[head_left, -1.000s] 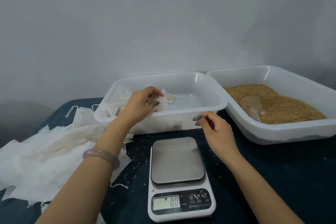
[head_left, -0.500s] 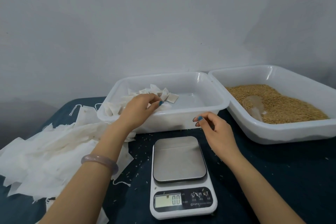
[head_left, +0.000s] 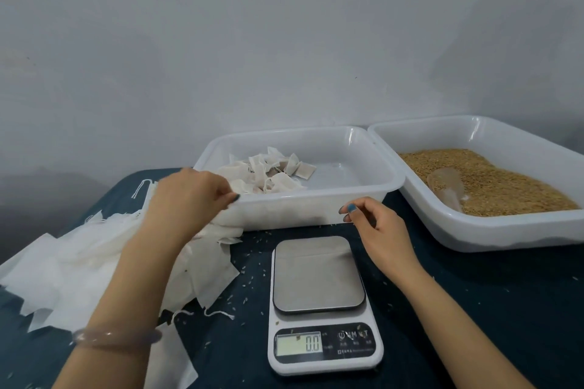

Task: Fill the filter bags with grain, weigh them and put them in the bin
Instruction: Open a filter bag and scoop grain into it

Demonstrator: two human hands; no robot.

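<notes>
My left hand (head_left: 189,199) hovers at the front left corner of the white bin (head_left: 319,199), fingers loosely curled and holding nothing; it is blurred. Several filled filter bags (head_left: 271,174) lie in the bin's left half. In front of the bin's front wall is my right hand (head_left: 376,224), just above the far right corner of the scale (head_left: 317,275), fingers relaxed and empty. The scale's plate is bare and its display reads 0.0. A heap of empty filter bags (head_left: 79,265) lies under and left of my left forearm.
A second white bin (head_left: 493,234) at the right holds brown grain (head_left: 496,180) with a clear scoop (head_left: 447,186) lying in it. Loose grains are scattered on the dark blue table cover (head_left: 474,309). A grey wall stands close behind the bins.
My left hand let go of a filled bag in the bin and has pulled back left to the bin's front corner. The right hand has stayed where it was.
</notes>
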